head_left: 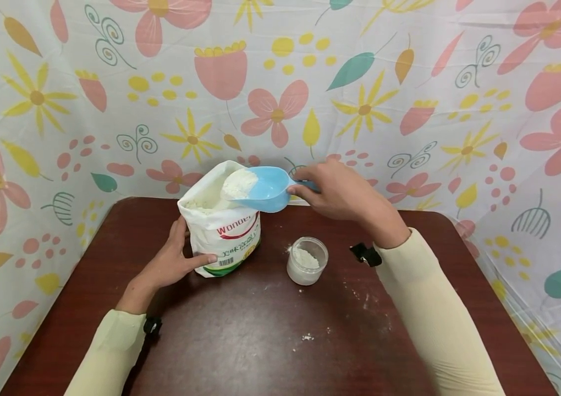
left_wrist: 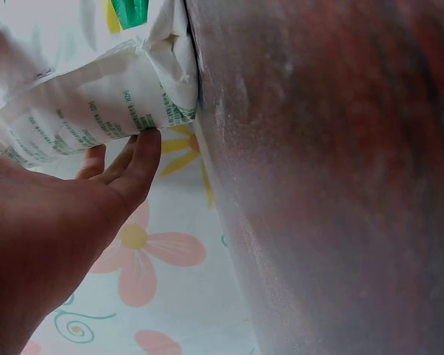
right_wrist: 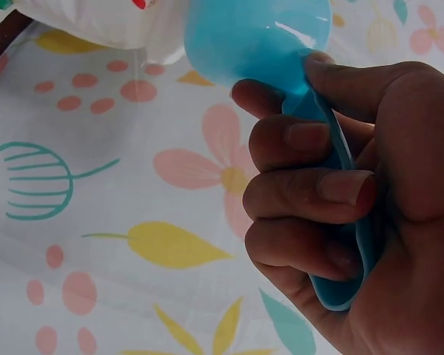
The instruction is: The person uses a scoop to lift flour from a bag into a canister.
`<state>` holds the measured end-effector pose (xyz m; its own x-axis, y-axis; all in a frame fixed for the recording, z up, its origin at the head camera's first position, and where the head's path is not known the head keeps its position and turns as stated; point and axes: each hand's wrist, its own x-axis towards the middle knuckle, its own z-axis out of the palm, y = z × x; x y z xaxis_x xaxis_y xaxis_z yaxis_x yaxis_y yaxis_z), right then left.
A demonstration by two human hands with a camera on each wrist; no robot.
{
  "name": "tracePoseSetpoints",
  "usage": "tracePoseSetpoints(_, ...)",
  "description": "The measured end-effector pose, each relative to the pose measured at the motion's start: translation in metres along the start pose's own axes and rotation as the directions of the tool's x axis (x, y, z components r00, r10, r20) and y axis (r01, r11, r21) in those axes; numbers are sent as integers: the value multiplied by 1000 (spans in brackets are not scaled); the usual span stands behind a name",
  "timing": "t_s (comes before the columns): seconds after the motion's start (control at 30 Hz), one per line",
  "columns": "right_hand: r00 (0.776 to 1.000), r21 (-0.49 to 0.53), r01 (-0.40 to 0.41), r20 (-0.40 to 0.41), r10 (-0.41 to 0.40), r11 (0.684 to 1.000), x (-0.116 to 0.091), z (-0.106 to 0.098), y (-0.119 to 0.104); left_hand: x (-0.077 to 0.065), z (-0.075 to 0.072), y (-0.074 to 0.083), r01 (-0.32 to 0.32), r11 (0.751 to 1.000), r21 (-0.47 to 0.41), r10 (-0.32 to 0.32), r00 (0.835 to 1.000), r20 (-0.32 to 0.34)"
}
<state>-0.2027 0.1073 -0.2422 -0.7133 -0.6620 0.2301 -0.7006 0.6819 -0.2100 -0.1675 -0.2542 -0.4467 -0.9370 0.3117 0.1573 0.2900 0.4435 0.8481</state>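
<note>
My right hand [head_left: 335,190] grips the handle of a light blue scoop [head_left: 271,190], its fingers curled round it in the right wrist view. White flour [head_left: 240,184] is heaped at the scoop's front end, held over the mouth of an open white flour bag [head_left: 228,236]. The bag stands upright, with more flour inside. My left hand [head_left: 171,258] holds the bag low on its left, thumb across the printed front and fingers along the side. To the bag's right stands a small clear jar [head_left: 307,261], lidless, with flour in it.
Flour specks [head_left: 307,336] lie scattered on the dark brown table [head_left: 241,341] around the jar. Behind the table's far edge hangs a flower-print curtain [head_left: 280,71], close behind the bag and my right hand.
</note>
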Motion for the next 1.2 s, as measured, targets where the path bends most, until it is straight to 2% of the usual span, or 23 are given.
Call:
tracePoseSetpoints(0.17, 1000, -1, -21, -1, 21, 1000, -8, -1, 5, -1, 0, 1, 9, 1000, 8, -9, 1000, -1)
tracePoseSetpoints(0.5, 999, 22, -14, -31, 15, 1000, -34, -4, 15, -3, 1, 0, 23, 1000, 15, -24, 1000, 5)
tracePoseSetpoints(0.77, 997, 23, -8, -75, 10, 1000, -58, -5, 25, -2, 1, 1, 30, 999, 25, -30, 1000, 1)
tracePoseSetpoints(1.2, 996, 32, -64, -64, 66, 997, -103, -1, 39, -3, 2, 2, 28, 999, 33, -28, 1000, 3)
